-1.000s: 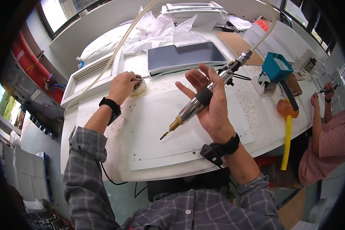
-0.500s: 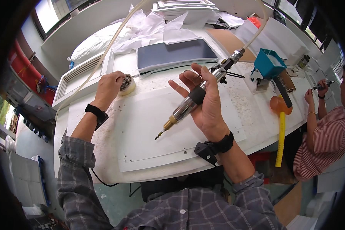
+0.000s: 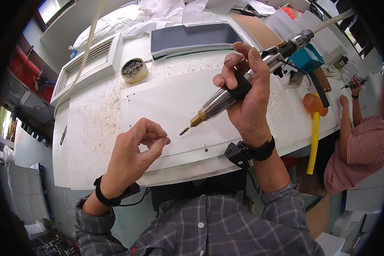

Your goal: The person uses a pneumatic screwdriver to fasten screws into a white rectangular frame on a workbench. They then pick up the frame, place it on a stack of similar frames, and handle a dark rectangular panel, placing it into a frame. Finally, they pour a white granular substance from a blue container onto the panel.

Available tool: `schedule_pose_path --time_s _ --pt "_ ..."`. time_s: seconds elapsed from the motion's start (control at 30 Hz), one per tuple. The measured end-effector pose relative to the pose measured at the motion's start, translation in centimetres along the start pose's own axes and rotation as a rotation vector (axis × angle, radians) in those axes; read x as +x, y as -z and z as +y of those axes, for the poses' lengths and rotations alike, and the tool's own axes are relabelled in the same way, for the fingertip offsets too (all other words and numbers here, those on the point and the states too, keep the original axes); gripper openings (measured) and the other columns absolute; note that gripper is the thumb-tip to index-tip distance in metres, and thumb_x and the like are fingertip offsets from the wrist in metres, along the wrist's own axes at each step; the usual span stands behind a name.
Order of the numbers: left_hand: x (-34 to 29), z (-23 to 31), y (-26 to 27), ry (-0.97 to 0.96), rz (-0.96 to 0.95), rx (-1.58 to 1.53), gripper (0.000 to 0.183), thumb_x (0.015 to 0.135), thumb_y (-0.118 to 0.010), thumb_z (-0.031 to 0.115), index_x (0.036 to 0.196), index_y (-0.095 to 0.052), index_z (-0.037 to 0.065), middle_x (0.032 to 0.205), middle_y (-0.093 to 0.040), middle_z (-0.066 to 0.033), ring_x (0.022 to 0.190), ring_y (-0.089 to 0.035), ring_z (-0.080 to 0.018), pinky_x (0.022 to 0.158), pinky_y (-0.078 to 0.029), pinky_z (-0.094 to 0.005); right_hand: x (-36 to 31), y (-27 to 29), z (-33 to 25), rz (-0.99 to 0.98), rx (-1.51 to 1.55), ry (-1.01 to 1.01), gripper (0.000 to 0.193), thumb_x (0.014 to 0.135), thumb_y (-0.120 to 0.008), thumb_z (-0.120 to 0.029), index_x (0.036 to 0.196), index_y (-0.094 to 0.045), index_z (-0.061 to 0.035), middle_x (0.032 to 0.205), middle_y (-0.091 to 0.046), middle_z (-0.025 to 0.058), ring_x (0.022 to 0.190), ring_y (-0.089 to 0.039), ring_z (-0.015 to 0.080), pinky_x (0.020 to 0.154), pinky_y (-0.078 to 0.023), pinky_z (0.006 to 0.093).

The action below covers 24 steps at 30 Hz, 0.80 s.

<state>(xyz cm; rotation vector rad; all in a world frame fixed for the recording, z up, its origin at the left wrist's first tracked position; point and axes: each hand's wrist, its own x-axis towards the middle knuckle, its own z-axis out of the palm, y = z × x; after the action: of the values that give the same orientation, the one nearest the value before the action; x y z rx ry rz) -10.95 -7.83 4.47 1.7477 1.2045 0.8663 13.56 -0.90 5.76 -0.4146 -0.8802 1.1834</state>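
My right hand (image 3: 252, 104) is wrapped around a silver pneumatic screwdriver (image 3: 217, 103) with a black grip and brass nose. The screwdriver slants down to the left, its bit above a flat white panel (image 3: 175, 91) and apart from it. Over the panel's near left part, my left hand (image 3: 134, 149) is closed in a pinch near the bit. Whatever its fingertips hold, if anything, is too small or hidden to make out. A round tub (image 3: 134, 80) of small metal screws (image 3: 132, 67) stands beyond the panel's far left corner.
A white louvred frame (image 3: 87, 64) lies at the left, and a dark glass panel (image 3: 192, 38) at the back. On the right are a mallet (image 3: 315, 106) with a yellow handle and a teal hopper (image 3: 307, 59). A co-worker (image 3: 358, 149) sits at far right.
My left hand has left the screw tub and come toward me over the panel, fingers pinched. The screwdriver in my right hand has shifted slightly right and up. The view has shifted too.
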Motion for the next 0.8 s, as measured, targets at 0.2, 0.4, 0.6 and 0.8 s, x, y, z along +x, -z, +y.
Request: schedule_pose_path --time_s 0.2,0.4,0.6,0.8 --pt "-2.0 -2.1 -2.9 0.137 -0.041 -0.274 0.009 0.098 -0.068 0.005 0.106 -0.066 0.0 0.098 -0.073 -0.0062 0.091 -0.07 -0.0116 0.081 -0.056 -0.0251 -0.4 -0.4 -2.2 -0.119 0.054 0.037 0.04 0.107 -0.049 -0.035 0.124 -0.057 -0.0005 0.088 -0.06 0.0038 0.056 -0.047 0.0048 0.054 -0.047 0.0245" --pt "-2.4 -3.1 -4.9 0.215 -0.07 -0.667 0.016 0.1 -0.067 0.009 0.114 -0.061 0.003 0.104 -0.067 -0.0038 0.095 -0.065 -0.0097 0.082 -0.059 -0.0274 -1.3 -1.4 -3.4 -0.133 0.11 0.038 0.037 0.108 -0.045 -0.03 0.125 -0.056 0.001 0.088 -0.058 0.0048 0.051 -0.042 0.0048 0.047 -0.045 0.0218" --pt "-2.5 -3.0 -4.9 0.241 -0.072 -0.712 0.019 0.101 -0.066 0.008 0.118 -0.059 0.004 0.105 -0.065 -0.004 0.096 -0.064 -0.0102 0.083 -0.06 -0.0277 -1.2 -1.0 -3.5 -0.218 0.102 0.031 0.041 0.107 -0.044 -0.037 0.125 -0.054 -0.0008 0.089 -0.059 0.0044 0.05 -0.044 0.006 0.049 -0.045 0.0261" --pt "-2.4 -3.3 -5.0 0.222 -0.089 -0.733 0.021 0.101 -0.065 0.01 0.12 -0.057 0.003 0.107 -0.064 -0.0048 0.098 -0.064 -0.0111 0.085 -0.061 -0.0287 -1.5 -1.3 -3.3 -0.201 0.072 0.031 0.042 0.108 -0.044 -0.038 0.125 -0.053 -0.0006 0.089 -0.058 0.0044 0.049 -0.043 0.0057 0.048 -0.044 0.026"
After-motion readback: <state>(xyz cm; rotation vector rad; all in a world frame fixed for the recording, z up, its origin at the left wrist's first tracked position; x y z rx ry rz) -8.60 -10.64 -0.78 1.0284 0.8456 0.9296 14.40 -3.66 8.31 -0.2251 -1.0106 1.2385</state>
